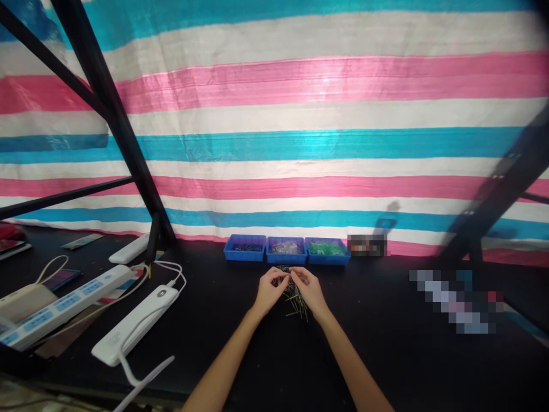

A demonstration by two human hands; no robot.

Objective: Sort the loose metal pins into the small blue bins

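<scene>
A: State the position of the work.
B: A loose heap of thin, long metal pieces, dark and brass-toned [297, 304], lies on the black flat-topped table [369, 337], beneath and between the hands, nearer than the trays.

A: Condition of the hands?
B: Left hand [270, 290]: fingers curled, thumb and fingertips drawn together. Right hand [309, 287]: likewise, its tips meeting or nearly meeting the left's over the heap's far part. Whether a piece is pinched between them, I cannot tell.

A: Surroundings?
B: Beyond the heap, three items in a row: a blue rectangular plastic tray of small dark pieces [244, 257] at left, a blue rectangular plastic tray of clear, whitish pieces [286, 259] in the middle, and a blue rectangular plastic tray of green pieces [328, 261] at right. A long white plastic power bar with a cable [137, 326] lies well to the left.

A: Step in hand?
B: In my judgement, two-handed fingertip work on small parts at the heap.

A: Next move calls for?
B: A light, steady pinch, both tips aligned, with neighbouring pieces left undisturbed.
</scene>
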